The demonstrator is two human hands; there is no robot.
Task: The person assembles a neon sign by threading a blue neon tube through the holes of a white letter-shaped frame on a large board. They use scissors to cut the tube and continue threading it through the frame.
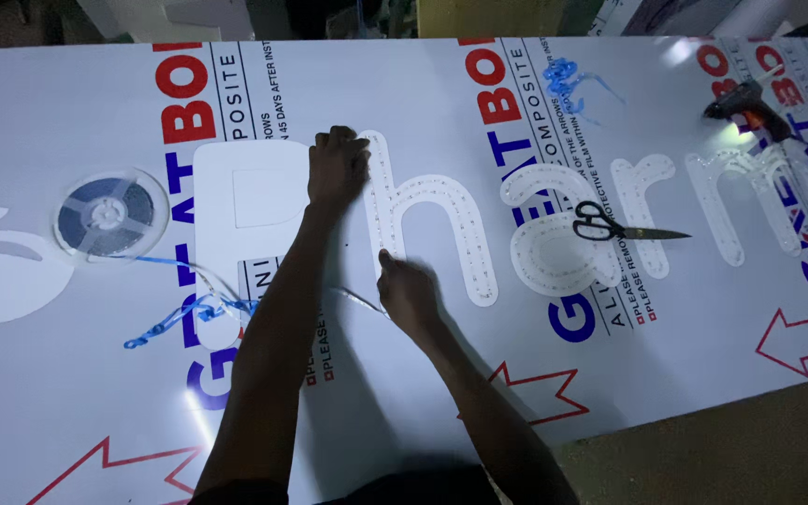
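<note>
Right hand (408,290) seemingly pinching thin strip (357,299), left hand (337,166) fingers curled, pressing white h-shaped letter (441,220)

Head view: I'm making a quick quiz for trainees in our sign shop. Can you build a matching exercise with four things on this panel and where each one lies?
Things
1. reel of LED strip
2. scissors
3. glue gun
4. left hand

Places
A. far right, near the panel's top edge
B. lying across the rounded white letter right of the h-shaped letter
C. at the top of the h-shaped letter's tall stem
D. far left, with blue tape trailing from it

Pairs: 1-D, 2-B, 3-A, 4-C
</note>
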